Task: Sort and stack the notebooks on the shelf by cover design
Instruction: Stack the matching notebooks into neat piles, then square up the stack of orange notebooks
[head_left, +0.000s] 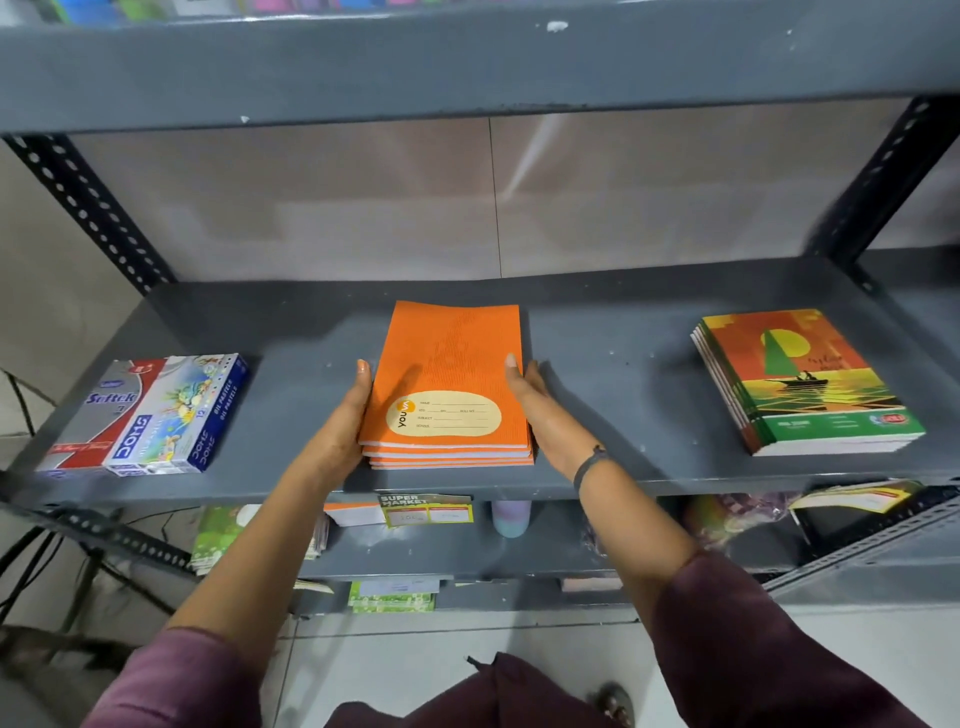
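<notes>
Orange notebook stack (448, 387) mid-shelf (613, 374), long axis running away from me. Left hand (347, 421) and right hand (540, 410) flank it, fingers flat against its sides, squaring edges. Sailboat-cover stack (805, 382) well right, nearer right hand.

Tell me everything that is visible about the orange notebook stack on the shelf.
The orange stack holds about four thin paper notebooks, edges nearly flush. The top cover is ribbed orange with a cream oval label printed "youva" and blank name lines. It lies flat at the middle of the grey shelf. The left hand and right hand press flat against its two sides.
</notes>
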